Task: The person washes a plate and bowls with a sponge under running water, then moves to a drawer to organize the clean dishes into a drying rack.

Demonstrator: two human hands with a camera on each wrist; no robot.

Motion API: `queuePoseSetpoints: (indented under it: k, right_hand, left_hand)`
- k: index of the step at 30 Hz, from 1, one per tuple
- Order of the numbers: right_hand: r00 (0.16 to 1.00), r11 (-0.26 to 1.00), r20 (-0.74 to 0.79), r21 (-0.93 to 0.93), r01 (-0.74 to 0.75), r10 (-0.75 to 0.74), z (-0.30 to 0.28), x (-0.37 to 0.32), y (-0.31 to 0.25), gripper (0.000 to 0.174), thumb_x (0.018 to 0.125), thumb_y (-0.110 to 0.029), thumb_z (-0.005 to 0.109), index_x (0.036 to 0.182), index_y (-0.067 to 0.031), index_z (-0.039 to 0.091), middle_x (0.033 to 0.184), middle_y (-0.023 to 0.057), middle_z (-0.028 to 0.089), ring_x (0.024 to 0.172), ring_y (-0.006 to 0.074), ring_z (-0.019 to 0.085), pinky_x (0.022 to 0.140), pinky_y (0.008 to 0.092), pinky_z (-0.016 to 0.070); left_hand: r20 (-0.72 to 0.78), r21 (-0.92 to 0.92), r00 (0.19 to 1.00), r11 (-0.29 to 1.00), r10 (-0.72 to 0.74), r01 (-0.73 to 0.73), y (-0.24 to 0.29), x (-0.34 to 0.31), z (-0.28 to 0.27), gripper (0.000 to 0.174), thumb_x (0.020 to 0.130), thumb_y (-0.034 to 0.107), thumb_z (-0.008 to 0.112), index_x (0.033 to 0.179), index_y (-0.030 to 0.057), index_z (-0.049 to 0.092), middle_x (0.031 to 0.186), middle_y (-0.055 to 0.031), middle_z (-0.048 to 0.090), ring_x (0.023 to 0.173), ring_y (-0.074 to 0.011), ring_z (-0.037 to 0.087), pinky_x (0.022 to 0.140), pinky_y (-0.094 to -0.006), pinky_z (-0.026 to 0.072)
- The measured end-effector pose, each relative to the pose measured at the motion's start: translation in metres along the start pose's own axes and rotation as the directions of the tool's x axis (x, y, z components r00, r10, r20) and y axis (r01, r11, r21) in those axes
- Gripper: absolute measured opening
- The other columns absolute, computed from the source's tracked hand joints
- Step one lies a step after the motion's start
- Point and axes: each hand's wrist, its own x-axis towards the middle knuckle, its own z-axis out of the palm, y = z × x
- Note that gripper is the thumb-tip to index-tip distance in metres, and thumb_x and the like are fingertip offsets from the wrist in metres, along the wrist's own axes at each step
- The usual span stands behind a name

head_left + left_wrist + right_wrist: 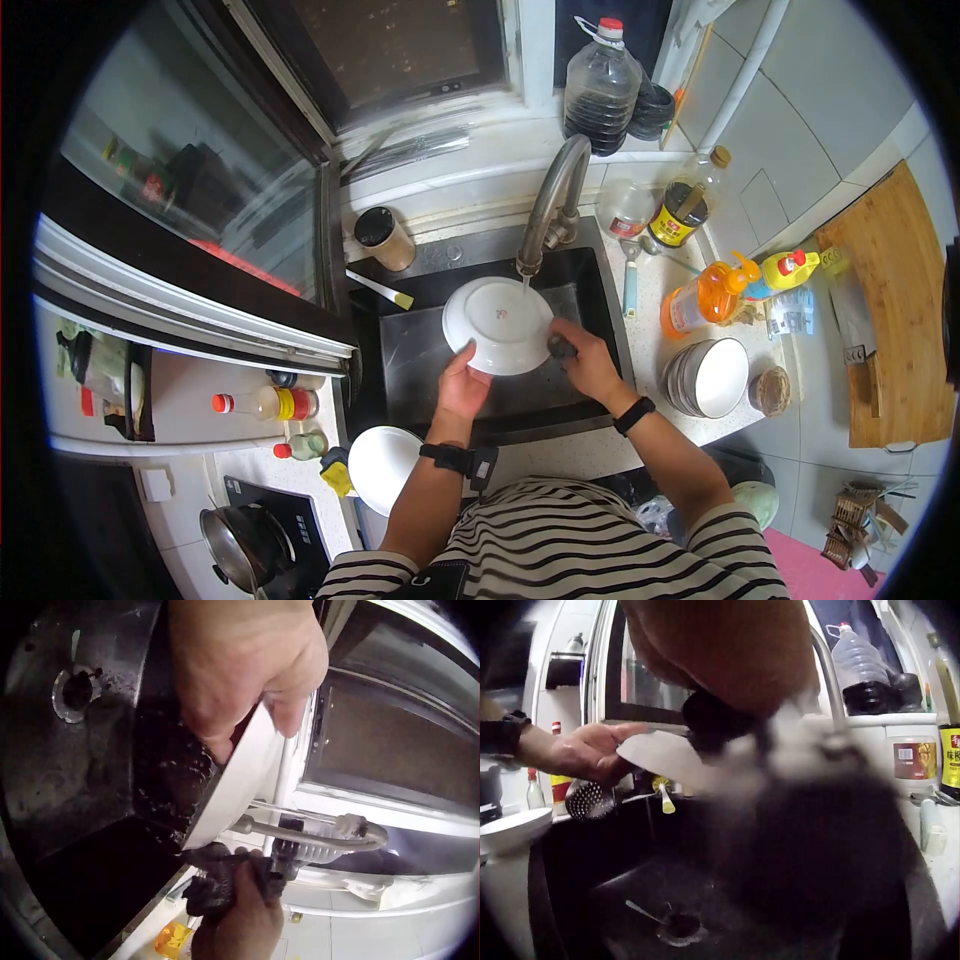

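A white plate (480, 310) is over the sink, its underside with a small red mark facing up in the head view. My left hand (463, 387) grips its near left rim, thumb on the upturned face; the left wrist view shows fingers (217, 742) under the edge. My right hand (592, 368) holds a dark, crumpled cloth-like piece (562, 347) at the plate's right rim. That piece also shows in the right wrist view (712, 724), partly blurred. A thin stream from the faucet (575, 160) falls on the plate's far part.
The black sink (400, 350) has a brush (380, 290) at its left edge. Stacked bowls (718, 378) and an orange bottle (700, 300) stand on the right counter. Another white dish (385, 465) lies at the near left, beside a yellow sponge (337, 472).
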Motion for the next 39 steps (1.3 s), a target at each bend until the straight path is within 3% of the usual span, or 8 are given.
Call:
queuePoseSetpoints:
  k: [4,8,17,23,30,34,37,39]
  right_hand:
    - [0.988,0.999,-0.151,0.047,0.023,-0.016,0.02,0.005,-0.018,0.059,0.065,0.015,0.053,0.122,-0.0015,0.052,0.126,0.0193,0.053,0.116,0.0336,0.052,0.093,0.036,0.0473]
    - [0.965,0.97,0.143,-0.077,0.232,-0.22,0.046,0.002,-0.045,0.071,0.066,-0.002,0.066,0.132,-0.0051,0.041,0.14,0.0161,0.039,0.129,0.0373,0.037,0.103,0.0427,0.0371]
    - [0.945,0.915,0.247,-0.29,0.282,-0.213,0.043,0.015,-0.044,0.069,0.07,-0.009,0.065,0.133,-0.0017,0.039,0.143,0.0179,0.033,0.132,0.0372,0.032,0.109,0.0442,0.0273]
    - [0.934,0.984,-0.326,0.141,-0.105,0.147,0.043,0.035,0.016,0.061,0.074,-0.003,0.06,0.132,-0.0008,0.04,0.136,0.0232,0.041,0.128,0.037,0.038,0.107,0.0395,0.0308]
    - [0.985,0.976,-0.172,0.21,0.063,-0.026,0.049,0.047,-0.05,0.059,0.075,-0.009,0.06,0.13,-0.0043,0.042,0.134,0.0187,0.045,0.124,0.0385,0.041,0.106,0.0402,0.032]
    - [0.987,0.987,-0.029,0.014,0.159,-0.159,0.041,0.043,-0.055,0.061,0.072,-0.005,0.062,0.13,-0.0054,0.043,0.134,0.017,0.045,0.124,0.0358,0.041,0.106,0.0396,0.0327]
    - [0.981,0.977,0.034,-0.097,0.191,-0.189,0.033,0.023,-0.04,0.062,0.07,0.0,0.062,0.129,-0.0052,0.045,0.135,0.0167,0.045,0.124,0.0345,0.042,0.105,0.0391,0.0347]
    - [0.974,0.954,0.036,-0.197,0.227,-0.225,0.033,0.008,-0.017,0.062,0.068,0.003,0.062,0.128,-0.0042,0.047,0.134,0.0175,0.045,0.122,0.0348,0.044,0.103,0.0389,0.0368]
  left_hand:
    - [0.025,-0.001,0.999,1.0,-0.025,0.025,-0.006,0.0,0.007,0.037,0.09,0.014,0.057,0.124,0.0048,0.049,0.121,-0.0094,0.057,0.114,-0.0236,0.054,0.101,-0.039,0.0396]
    - [-0.018,0.028,0.996,0.996,-0.089,0.089,-0.019,0.013,-0.011,0.038,0.09,0.018,0.057,0.126,0.0068,0.048,0.12,-0.0081,0.058,0.113,-0.0229,0.054,0.1,-0.0391,0.0399]
    - [0.059,-0.05,0.996,0.996,-0.071,0.074,-0.023,0.009,0.004,0.042,0.092,0.028,0.055,0.128,0.0079,0.047,0.127,-0.0064,0.053,0.12,-0.0208,0.047,0.103,-0.035,0.0355]
    - [0.077,-0.05,0.997,0.999,-0.019,0.022,-0.023,0.029,0.042,0.045,0.092,0.033,0.055,0.127,0.006,0.046,0.126,-0.0064,0.054,0.119,-0.023,0.048,0.104,-0.0379,0.0331]
    - [0.128,-0.035,0.981,0.988,-0.148,0.154,-0.039,0.04,0.036,0.037,0.096,0.033,0.044,0.127,0.0127,0.048,0.123,-0.0044,0.055,0.115,-0.0201,0.051,0.099,-0.0361,0.0397]
    - [0.215,-0.214,0.962,0.953,-0.169,0.215,-0.035,0.044,0.022,0.034,0.097,0.03,0.044,0.125,0.0113,0.049,0.124,-0.0051,0.055,0.115,-0.0208,0.051,0.099,-0.0367,0.0389]
    - [-0.053,-0.039,0.983,0.984,-0.175,0.173,-0.022,0.032,0.044,0.038,0.095,0.032,0.05,0.126,0.0096,0.049,0.126,-0.0062,0.054,0.117,-0.0209,0.05,0.101,-0.0365,0.0379]
    - [0.078,-0.058,0.995,0.996,-0.06,0.065,-0.023,0.035,0.042,0.042,0.093,0.033,0.054,0.126,0.0078,0.048,0.126,-0.0062,0.055,0.117,-0.0209,0.05,0.101,-0.0365,0.0374]
